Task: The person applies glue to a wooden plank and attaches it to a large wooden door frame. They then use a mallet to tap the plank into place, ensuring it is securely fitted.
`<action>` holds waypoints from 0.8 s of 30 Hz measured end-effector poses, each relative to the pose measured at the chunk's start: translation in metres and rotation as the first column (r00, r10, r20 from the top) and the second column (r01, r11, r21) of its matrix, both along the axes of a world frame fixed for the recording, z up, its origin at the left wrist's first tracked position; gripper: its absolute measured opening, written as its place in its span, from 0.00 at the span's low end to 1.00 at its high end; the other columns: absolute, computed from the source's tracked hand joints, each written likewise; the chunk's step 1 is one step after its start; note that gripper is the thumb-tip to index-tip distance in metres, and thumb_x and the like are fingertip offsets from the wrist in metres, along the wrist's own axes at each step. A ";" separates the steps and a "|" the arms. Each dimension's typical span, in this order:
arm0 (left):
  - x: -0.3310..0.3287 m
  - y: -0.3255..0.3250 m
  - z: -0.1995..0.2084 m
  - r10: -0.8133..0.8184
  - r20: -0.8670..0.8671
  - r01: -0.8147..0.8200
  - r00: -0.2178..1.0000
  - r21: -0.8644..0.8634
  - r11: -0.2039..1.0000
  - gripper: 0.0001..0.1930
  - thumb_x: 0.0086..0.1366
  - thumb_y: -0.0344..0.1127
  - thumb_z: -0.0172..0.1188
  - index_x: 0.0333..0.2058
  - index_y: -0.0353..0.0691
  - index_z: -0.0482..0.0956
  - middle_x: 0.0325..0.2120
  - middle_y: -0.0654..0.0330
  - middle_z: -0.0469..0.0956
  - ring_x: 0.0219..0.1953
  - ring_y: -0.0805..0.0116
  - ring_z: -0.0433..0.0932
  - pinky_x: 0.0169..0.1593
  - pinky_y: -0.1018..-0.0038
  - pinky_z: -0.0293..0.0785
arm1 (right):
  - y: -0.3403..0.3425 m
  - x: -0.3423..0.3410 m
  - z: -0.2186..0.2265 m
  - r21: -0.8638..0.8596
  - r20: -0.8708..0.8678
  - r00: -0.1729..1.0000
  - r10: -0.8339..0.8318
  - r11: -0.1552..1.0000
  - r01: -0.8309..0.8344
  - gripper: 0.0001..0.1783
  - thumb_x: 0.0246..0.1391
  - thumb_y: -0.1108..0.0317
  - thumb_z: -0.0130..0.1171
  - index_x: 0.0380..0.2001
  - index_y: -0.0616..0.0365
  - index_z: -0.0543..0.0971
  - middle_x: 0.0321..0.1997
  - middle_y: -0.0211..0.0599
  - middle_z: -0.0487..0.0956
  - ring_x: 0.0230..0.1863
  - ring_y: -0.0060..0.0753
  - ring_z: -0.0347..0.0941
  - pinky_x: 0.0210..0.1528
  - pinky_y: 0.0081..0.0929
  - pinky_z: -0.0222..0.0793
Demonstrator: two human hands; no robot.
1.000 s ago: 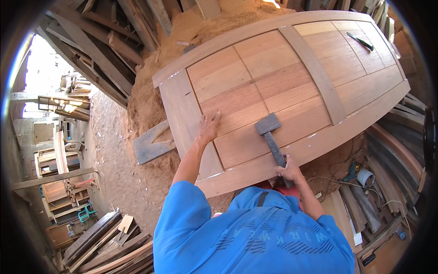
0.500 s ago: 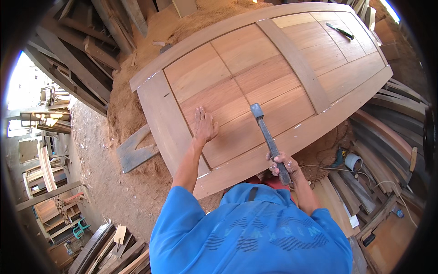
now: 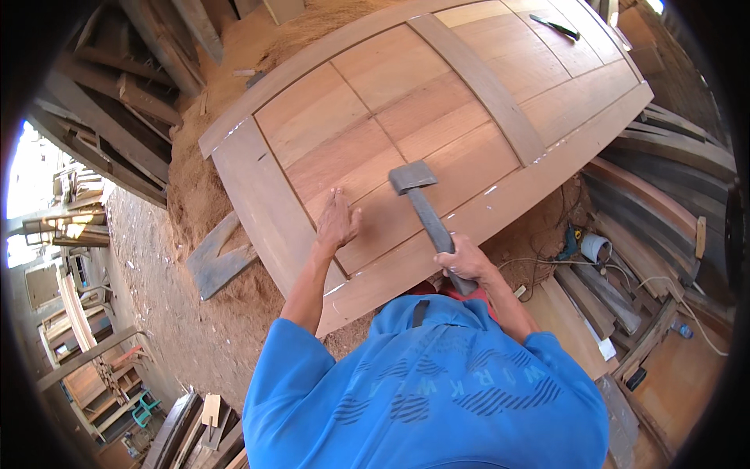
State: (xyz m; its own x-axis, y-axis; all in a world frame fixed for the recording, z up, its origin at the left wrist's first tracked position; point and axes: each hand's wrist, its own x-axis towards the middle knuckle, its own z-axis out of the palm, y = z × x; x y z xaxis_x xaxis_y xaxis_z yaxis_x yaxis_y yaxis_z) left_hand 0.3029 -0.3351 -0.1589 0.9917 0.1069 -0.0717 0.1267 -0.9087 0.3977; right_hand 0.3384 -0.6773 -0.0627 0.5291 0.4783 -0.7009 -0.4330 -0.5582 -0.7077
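A panelled wooden door (image 3: 375, 117) lies in front of me, with a frame, a cross rail and several grooved panel boards. My left hand (image 3: 336, 221) rests on its near left panel, fingers stretched out, holding nothing. In my right hand (image 3: 466, 260) is the handle of a grey hammer (image 3: 426, 207) with a blocky head. That head is over the panel, right of my left hand; whether it touches the wood I cannot tell. Toward the far right end of the door lies a slim dark tool (image 3: 555, 27), apart from both hands.
Sawdust (image 3: 195, 156) is heaped beside the door. Left of it lies a notched grey board (image 3: 215, 262). Stacked timber (image 3: 656, 187) lines the right side, near a white bucket (image 3: 596, 248) and a loose cable. More planks (image 3: 117, 102) lean at the far left.
My right hand has shifted slightly left and up and turned the hammer, so its head now shows its long side. My left hand stays on the panel. The whole view has shifted a little.
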 end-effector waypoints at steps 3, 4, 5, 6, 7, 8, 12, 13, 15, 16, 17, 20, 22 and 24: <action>0.000 -0.005 0.015 0.105 -0.141 -0.127 0.985 -0.161 0.979 0.27 0.69 0.44 0.51 0.57 0.27 0.65 0.50 0.33 0.74 0.55 0.36 0.73 0.56 0.51 0.69 | 0.016 -0.016 -0.030 -0.141 0.158 0.980 0.118 0.985 -0.096 0.24 0.49 0.56 0.64 0.37 0.69 0.74 0.30 0.51 0.80 0.30 0.48 0.79 0.34 0.41 0.76; 0.004 -0.007 0.022 0.141 -0.219 -0.185 0.965 -0.196 0.963 0.26 0.70 0.44 0.50 0.58 0.29 0.64 0.47 0.34 0.77 0.51 0.37 0.76 0.52 0.50 0.72 | 0.027 -0.029 -0.040 -0.198 0.252 0.956 0.147 0.975 -0.098 0.25 0.50 0.55 0.64 0.36 0.69 0.74 0.32 0.54 0.80 0.33 0.50 0.79 0.37 0.42 0.75; 0.005 -0.007 0.021 0.183 -0.190 -0.224 0.965 -0.227 0.948 0.24 0.70 0.43 0.50 0.57 0.30 0.64 0.44 0.36 0.78 0.47 0.37 0.77 0.49 0.49 0.72 | 0.034 -0.036 -0.043 -0.253 0.338 0.922 0.187 0.962 -0.102 0.25 0.50 0.53 0.64 0.36 0.69 0.75 0.33 0.56 0.79 0.35 0.53 0.79 0.40 0.44 0.74; 0.005 -0.007 0.020 0.230 -0.164 -0.267 0.959 -0.255 0.929 0.23 0.70 0.42 0.50 0.57 0.31 0.64 0.41 0.37 0.79 0.44 0.37 0.78 0.46 0.48 0.73 | 0.036 -0.035 -0.039 -0.224 0.296 0.930 0.218 0.962 -0.154 0.26 0.51 0.53 0.64 0.36 0.69 0.75 0.34 0.59 0.79 0.38 0.55 0.78 0.43 0.44 0.73; 0.004 -0.007 0.021 0.280 -0.143 -0.311 0.949 -0.280 0.908 0.22 0.71 0.41 0.50 0.56 0.32 0.65 0.38 0.38 0.80 0.41 0.37 0.79 0.43 0.47 0.73 | 0.039 -0.033 -0.030 -0.189 0.253 0.934 0.251 0.960 -0.206 0.27 0.51 0.52 0.64 0.37 0.70 0.75 0.35 0.61 0.79 0.40 0.58 0.78 0.45 0.45 0.73; 0.005 -0.011 0.021 0.327 -0.099 -0.341 0.940 -0.329 0.881 0.21 0.71 0.41 0.49 0.55 0.32 0.65 0.39 0.38 0.79 0.42 0.37 0.78 0.45 0.47 0.72 | 0.040 -0.030 -0.020 -0.152 0.211 0.935 0.286 0.954 -0.257 0.28 0.51 0.51 0.63 0.37 0.71 0.75 0.37 0.64 0.79 0.43 0.60 0.77 0.48 0.46 0.72; 0.009 -0.023 0.003 0.388 0.094 -0.329 0.917 -0.371 0.869 0.19 0.71 0.40 0.49 0.53 0.31 0.67 0.42 0.39 0.77 0.47 0.39 0.74 0.51 0.50 0.69 | -0.006 0.010 -0.049 -0.115 0.345 0.849 0.401 0.916 -0.385 0.29 0.55 0.49 0.60 0.50 0.64 0.77 0.48 0.59 0.80 0.50 0.60 0.76 0.53 0.46 0.72; 0.008 -0.025 -0.010 0.369 0.143 -0.304 0.919 -0.341 0.890 0.19 0.71 0.40 0.49 0.53 0.31 0.67 0.43 0.39 0.76 0.47 0.39 0.73 0.52 0.50 0.68 | -0.024 0.021 -0.052 -0.237 0.411 0.854 0.318 0.942 -0.236 0.27 0.56 0.52 0.59 0.50 0.62 0.77 0.48 0.58 0.80 0.51 0.59 0.76 0.53 0.46 0.72; 0.005 -0.029 -0.018 0.346 0.147 -0.294 0.927 -0.290 0.911 0.19 0.70 0.39 0.48 0.52 0.30 0.68 0.46 0.39 0.74 0.49 0.41 0.70 0.55 0.51 0.64 | -0.057 0.047 -0.052 -0.368 0.542 0.811 0.218 0.930 -0.004 0.23 0.58 0.57 0.58 0.50 0.61 0.78 0.47 0.57 0.81 0.51 0.57 0.77 0.53 0.44 0.72; 0.003 -0.031 -0.021 0.335 0.149 -0.289 0.930 -0.264 0.920 0.19 0.70 0.39 0.48 0.52 0.30 0.68 0.47 0.39 0.73 0.50 0.41 0.68 0.56 0.51 0.63 | -0.070 0.063 -0.041 -0.392 0.601 0.775 0.197 0.917 0.071 0.21 0.58 0.59 0.57 0.49 0.62 0.78 0.45 0.57 0.81 0.50 0.56 0.78 0.52 0.43 0.73; 0.003 -0.032 -0.023 0.351 0.165 -0.309 0.922 -0.236 0.922 0.18 0.70 0.39 0.48 0.51 0.30 0.69 0.47 0.39 0.73 0.50 0.42 0.68 0.58 0.51 0.61 | -0.080 0.073 -0.025 -0.348 0.620 0.777 0.111 0.926 0.145 0.18 0.59 0.61 0.56 0.45 0.63 0.79 0.42 0.56 0.81 0.46 0.58 0.78 0.49 0.43 0.73; 0.006 -0.043 -0.028 0.381 0.187 -0.350 0.905 -0.182 0.919 0.17 0.71 0.38 0.47 0.50 0.31 0.69 0.48 0.39 0.72 0.52 0.42 0.68 0.61 0.51 0.57 | -0.118 0.085 -0.018 -0.319 0.717 0.697 0.006 0.892 0.320 0.14 0.60 0.63 0.54 0.34 0.65 0.77 0.32 0.55 0.80 0.37 0.60 0.77 0.41 0.46 0.72; 0.011 -0.051 -0.025 0.392 0.166 -0.366 0.905 -0.169 0.915 0.18 0.70 0.38 0.47 0.51 0.30 0.69 0.49 0.39 0.72 0.53 0.41 0.67 0.61 0.51 0.57 | -0.132 0.083 -0.025 -0.311 0.777 0.629 0.000 0.869 0.384 0.14 0.61 0.63 0.53 0.29 0.65 0.75 0.28 0.56 0.78 0.33 0.61 0.76 0.36 0.49 0.70; 0.009 -0.057 -0.021 0.385 0.219 -0.351 0.896 -0.179 0.919 0.19 0.70 0.38 0.46 0.53 0.29 0.68 0.50 0.39 0.71 0.54 0.41 0.67 0.62 0.51 0.56 | -0.143 0.074 -0.038 -0.287 0.823 0.568 0.003 0.865 0.411 0.16 0.62 0.64 0.52 0.25 0.66 0.73 0.25 0.57 0.75 0.31 0.62 0.75 0.33 0.51 0.67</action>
